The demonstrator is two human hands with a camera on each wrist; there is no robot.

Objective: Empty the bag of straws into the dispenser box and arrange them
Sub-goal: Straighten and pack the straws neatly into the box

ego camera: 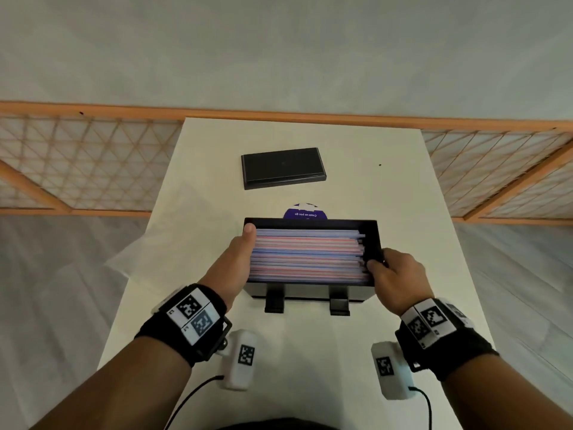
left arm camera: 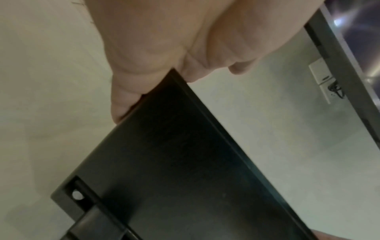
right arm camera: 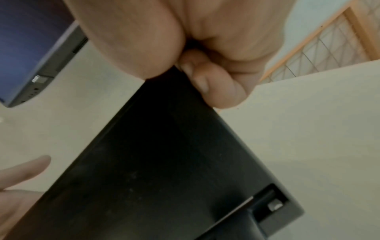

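Observation:
The black dispenser box point(ego camera: 310, 222) stands open near the table's front, filled with red, blue and white striped straws point(ego camera: 307, 256) lying lengthwise. My left hand point(ego camera: 238, 259) grips the box's left end, thumb laid along the straw ends up to the far corner. My right hand point(ego camera: 393, 271) grips the right end, thumb inside against the straw tips, fingers curled round the wall. The wrist views show the box's dark outer panel point(left arm camera: 174, 162) point(right arm camera: 164, 154) with the left hand point(left arm camera: 164, 40) and right hand point(right arm camera: 205, 48) closed over its edge. The clear, empty bag point(ego camera: 173, 231) lies left of the box.
The box's black lid point(ego camera: 282, 167) lies flat farther back on the white table point(ego camera: 403, 212). A purple round label point(ego camera: 305, 212) peeks out behind the box. A wooden lattice screen point(ego camera: 77, 162) runs behind the table, whose side edges are close by.

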